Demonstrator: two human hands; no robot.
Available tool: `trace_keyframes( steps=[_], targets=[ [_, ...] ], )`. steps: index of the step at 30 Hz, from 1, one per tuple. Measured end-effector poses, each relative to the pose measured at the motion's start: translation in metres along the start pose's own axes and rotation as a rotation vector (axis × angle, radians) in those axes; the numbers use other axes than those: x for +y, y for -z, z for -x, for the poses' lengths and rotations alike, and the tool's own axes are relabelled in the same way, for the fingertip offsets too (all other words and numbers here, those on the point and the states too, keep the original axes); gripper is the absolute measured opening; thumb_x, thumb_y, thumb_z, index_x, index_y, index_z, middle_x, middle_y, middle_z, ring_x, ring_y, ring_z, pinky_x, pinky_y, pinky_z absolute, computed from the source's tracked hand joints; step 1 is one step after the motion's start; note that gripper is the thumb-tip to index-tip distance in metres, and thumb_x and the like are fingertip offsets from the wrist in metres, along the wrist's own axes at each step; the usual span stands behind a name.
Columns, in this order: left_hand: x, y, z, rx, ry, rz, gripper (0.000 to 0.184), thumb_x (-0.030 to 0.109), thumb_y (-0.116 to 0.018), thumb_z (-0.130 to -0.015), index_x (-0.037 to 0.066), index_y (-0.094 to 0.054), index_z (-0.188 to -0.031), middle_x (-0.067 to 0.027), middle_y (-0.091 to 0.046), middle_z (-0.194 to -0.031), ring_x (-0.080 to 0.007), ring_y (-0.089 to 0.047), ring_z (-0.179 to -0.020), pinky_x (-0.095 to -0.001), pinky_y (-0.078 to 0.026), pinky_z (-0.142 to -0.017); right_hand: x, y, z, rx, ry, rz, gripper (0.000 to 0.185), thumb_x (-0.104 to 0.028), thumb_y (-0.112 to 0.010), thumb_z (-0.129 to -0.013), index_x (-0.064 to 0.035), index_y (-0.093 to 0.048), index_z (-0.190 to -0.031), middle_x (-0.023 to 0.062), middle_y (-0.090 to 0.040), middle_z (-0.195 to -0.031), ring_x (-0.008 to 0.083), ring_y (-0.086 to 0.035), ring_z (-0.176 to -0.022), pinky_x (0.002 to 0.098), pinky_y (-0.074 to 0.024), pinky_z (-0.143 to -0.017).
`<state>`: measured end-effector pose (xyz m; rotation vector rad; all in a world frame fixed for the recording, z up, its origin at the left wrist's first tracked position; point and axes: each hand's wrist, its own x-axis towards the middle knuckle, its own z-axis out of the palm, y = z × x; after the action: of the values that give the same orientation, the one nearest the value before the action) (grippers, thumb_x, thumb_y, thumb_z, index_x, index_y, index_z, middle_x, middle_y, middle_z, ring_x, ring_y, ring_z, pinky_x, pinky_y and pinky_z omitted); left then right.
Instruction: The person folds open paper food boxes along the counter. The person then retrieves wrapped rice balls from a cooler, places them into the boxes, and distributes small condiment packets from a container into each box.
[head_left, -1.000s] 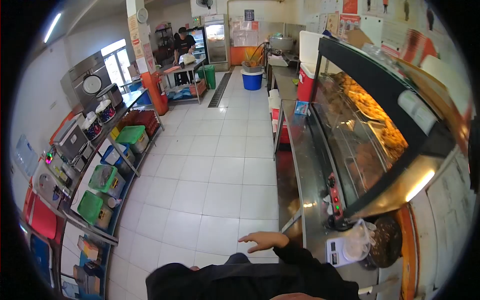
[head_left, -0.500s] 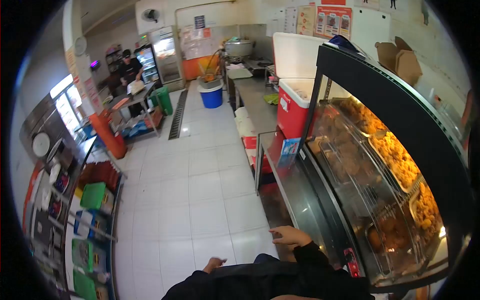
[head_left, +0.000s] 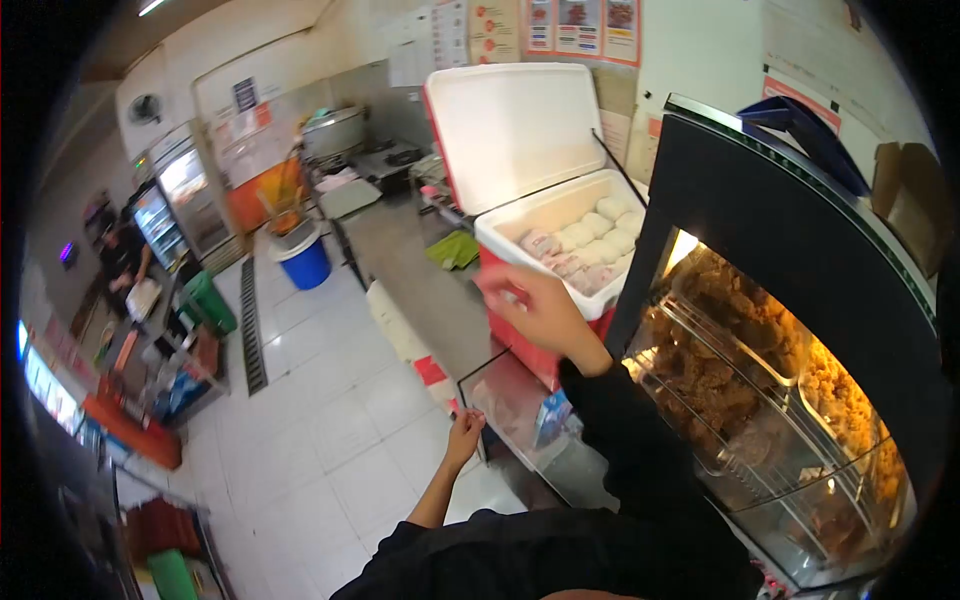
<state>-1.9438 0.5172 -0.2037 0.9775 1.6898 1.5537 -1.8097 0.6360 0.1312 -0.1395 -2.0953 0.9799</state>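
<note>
My right hand (head_left: 545, 308) is raised in front of the red cooler (head_left: 510, 345), slightly blurred, with its fingers loosely bent and apart and nothing visible in them. The cooler's white lid (head_left: 520, 125) is tipped back. Inside sit several rounded, wrapped white packets (head_left: 590, 240), some showing pinkish contents. Lower down, my left hand (head_left: 466, 432) is beside the corner of a clear panel (head_left: 500, 395). Its fingers are curled together; whether they touch the panel or hold anything is not visible.
A heated display cabinet (head_left: 760, 200) with trays of fried food (head_left: 840, 390) stands close on the right. Beyond the cooler runs a steel counter (head_left: 400, 240) with a green cloth (head_left: 454, 250). A blue bucket (head_left: 305, 265) is on the tiled floor; a person (head_left: 122, 260) stands far left.
My view has turned right and come closer to the cooler, whose contents now show. My right hand has risen to the cooler's front; my left hand has moved up beside the clear panel.
</note>
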Motion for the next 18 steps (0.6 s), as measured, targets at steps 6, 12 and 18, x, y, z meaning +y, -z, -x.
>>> trace_keyframes(
  steps=[6,12,18],
  targets=[
    [-0.006,0.022,-0.141,-0.233,-0.043,0.060,0.013,0.016,-0.052,-0.086,0.004,-0.054,-0.091,0.0014,-0.050,-0.068,-0.0067,-0.046,-0.058,-0.0231,-0.039,-0.053,0.169,0.028,-0.180,0.146,-0.526,1.122,0.021,-0.016,-0.051,-0.074,-0.0079,-0.067,-0.085,0.0129,-0.065,-0.087,0.0287,-0.064,-0.081,0.0383,-0.0501,-0.066],
    [-0.007,0.088,-0.217,-0.524,0.077,0.070,0.007,0.006,-0.051,-0.084,0.003,-0.053,-0.089,-0.0021,-0.051,-0.073,-0.0091,-0.048,-0.062,-0.0239,-0.041,-0.056,0.301,0.159,-0.161,0.333,-0.962,1.495,0.020,-0.019,-0.052,-0.076,-0.0089,-0.069,-0.081,0.0097,-0.067,-0.086,0.0256,-0.064,-0.084,0.0353,-0.0507,-0.071],
    [-0.085,0.188,-0.244,-0.319,0.274,-0.056,0.019,0.009,-0.057,-0.079,0.002,-0.057,-0.097,-0.0034,-0.057,-0.073,-0.0101,-0.054,-0.063,-0.0232,-0.046,-0.057,0.370,0.235,-0.116,0.206,-1.268,1.236,0.089,-0.043,-0.075,-0.050,-0.0015,-0.042,-0.121,0.0171,-0.042,-0.127,0.0284,-0.043,-0.116,0.0418,-0.0408,-0.090]
  ],
)
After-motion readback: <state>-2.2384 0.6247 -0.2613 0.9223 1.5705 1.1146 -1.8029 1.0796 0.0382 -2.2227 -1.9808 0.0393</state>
